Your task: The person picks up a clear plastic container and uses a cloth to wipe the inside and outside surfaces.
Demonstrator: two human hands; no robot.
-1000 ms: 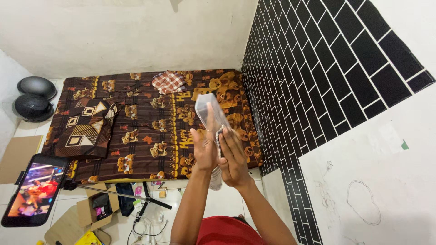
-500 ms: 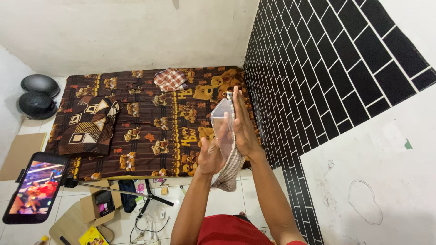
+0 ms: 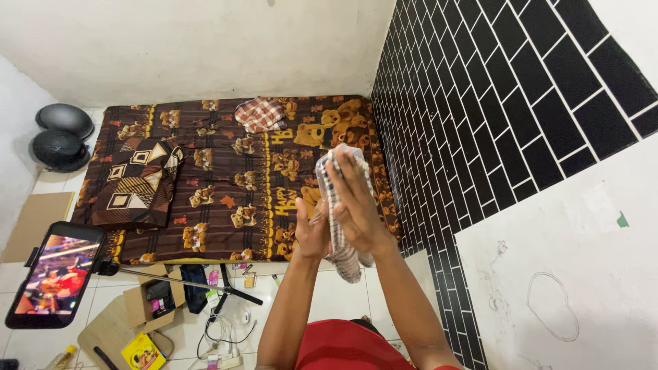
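Note:
A small checked cloth (image 3: pixel 340 255) in white, blue and brown is pressed flat between my two palms, held upright in front of me above the mattress edge. My right hand (image 3: pixel 358 205) lies flat over the cloth's near face with fingers stretched upward. My left hand (image 3: pixel 312 231) presses against the other side, lower down, with the cloth's bottom end hanging below both hands. Both my forearms rise from the bottom of the view.
A brown bear-patterned mattress (image 3: pixel 226 171) carries a folded brown patterned cloth (image 3: pixel 133 181) and a red checked cloth (image 3: pixel 260 114). A black tiled wall (image 3: pixel 480 103) stands right. A phone on a tripod (image 3: pixel 55 274), an open box (image 3: pixel 147 305), cables and two dark round objects (image 3: pixel 62 137) sit left.
Both hands with the cloth have shifted slightly; the right hand now lies flat over the cloth with fingers up, and the left hand has dropped lower against it.

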